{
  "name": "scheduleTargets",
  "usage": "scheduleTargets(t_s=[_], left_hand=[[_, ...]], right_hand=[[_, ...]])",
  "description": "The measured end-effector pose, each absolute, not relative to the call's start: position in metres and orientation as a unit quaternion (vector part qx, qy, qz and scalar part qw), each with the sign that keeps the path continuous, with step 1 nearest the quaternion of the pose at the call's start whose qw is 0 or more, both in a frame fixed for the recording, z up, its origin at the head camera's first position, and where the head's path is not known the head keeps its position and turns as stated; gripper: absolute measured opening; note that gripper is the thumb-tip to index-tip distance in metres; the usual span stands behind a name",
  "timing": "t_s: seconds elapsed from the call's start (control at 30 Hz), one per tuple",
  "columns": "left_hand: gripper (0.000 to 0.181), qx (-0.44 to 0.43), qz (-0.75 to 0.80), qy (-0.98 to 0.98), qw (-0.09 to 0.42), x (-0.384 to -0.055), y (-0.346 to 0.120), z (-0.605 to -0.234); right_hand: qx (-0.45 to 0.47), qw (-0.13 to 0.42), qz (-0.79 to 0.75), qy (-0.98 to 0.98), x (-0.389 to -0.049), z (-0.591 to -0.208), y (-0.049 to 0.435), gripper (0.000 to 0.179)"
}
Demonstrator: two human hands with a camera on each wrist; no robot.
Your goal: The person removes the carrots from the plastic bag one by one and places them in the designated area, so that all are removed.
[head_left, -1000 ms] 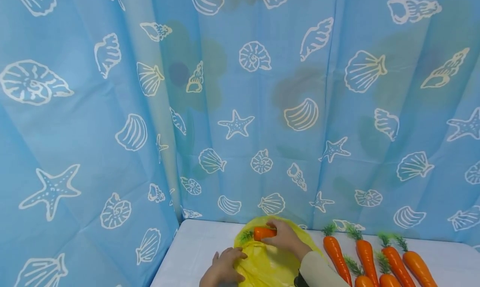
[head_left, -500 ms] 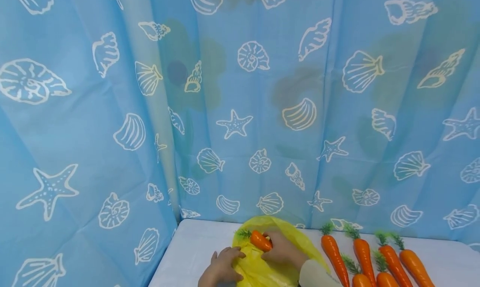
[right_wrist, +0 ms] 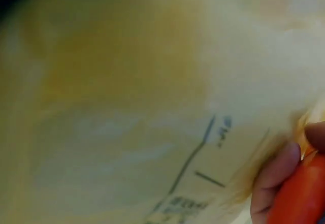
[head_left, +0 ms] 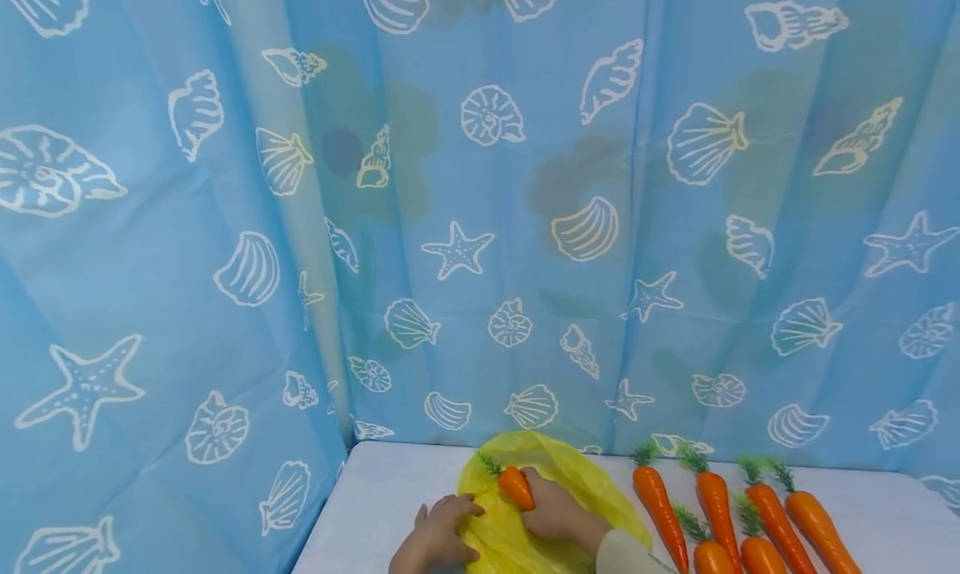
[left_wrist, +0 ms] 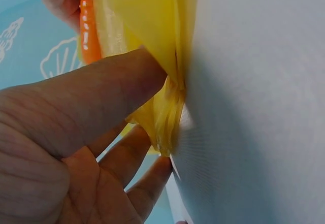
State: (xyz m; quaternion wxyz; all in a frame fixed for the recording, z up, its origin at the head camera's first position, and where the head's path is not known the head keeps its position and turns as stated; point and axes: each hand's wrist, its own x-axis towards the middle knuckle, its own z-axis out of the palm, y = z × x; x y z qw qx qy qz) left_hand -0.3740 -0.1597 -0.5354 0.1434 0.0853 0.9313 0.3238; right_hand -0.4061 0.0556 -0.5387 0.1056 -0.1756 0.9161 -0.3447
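In the head view a yellow plastic bag lies on the white table with its wide mouth toward the back. My right hand grips an orange toy carrot over the bag, its green leafy top pointing back and left. In the right wrist view fingers curl against the carrot; its far end is hidden. At the bag's left side is my left hand. The left wrist view shows gathered bag edge between its thumb and fingers; the thumb's tip is partly covered.
Several more toy carrots with green tops lie on the table to the right of the bag. A blue curtain printed with white shells and starfish hangs behind the table and along its left side.
My right hand has moved toward me, turning the carrot from lying crosswise to slanting, leafy end at the back. The left hand keeps its place at the bag. The head view has shifted slightly.
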Motion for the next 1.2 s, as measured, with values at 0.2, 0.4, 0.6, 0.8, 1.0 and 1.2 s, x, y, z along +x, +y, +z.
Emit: scheduleTargets(t_s=[0.2, 0.4, 0.6, 0.8, 1.0, 1.2], left_hand=[[0.041, 0.095, 0.323, 0.933, 0.130, -0.373, -0.160, -0.535], [0.041, 0.094, 0.328, 0.932, 0.124, -0.374, -0.158, -0.538], [0.042, 0.096, 0.332, 0.930, 0.123, -0.374, -0.155, -0.535], [0.041, 0.092, 0.326, 0.932, 0.128, -0.376, -0.153, -0.537], [0.040, 0.099, 0.327, 0.930, 0.134, -0.374, -0.157, -0.538], [0.041, 0.104, 0.325, 0.929, 0.145, -0.376, -0.161, -0.538]], right_hand=[[-0.161, 0.114, -0.347, 0.917, -0.404, -0.538, 0.054, 0.064], [-0.193, 0.102, -0.354, 0.909, -0.395, -0.529, 0.061, 0.058], [-0.226, 0.097, -0.382, 0.891, -0.381, -0.507, 0.074, 0.062], [-0.233, 0.101, -0.372, 0.893, -0.373, -0.490, 0.091, 0.068], [-0.246, 0.105, -0.368, 0.891, -0.357, -0.476, 0.107, 0.069], [-0.252, 0.108, -0.373, 0.887, -0.335, -0.465, 0.134, 0.067]])
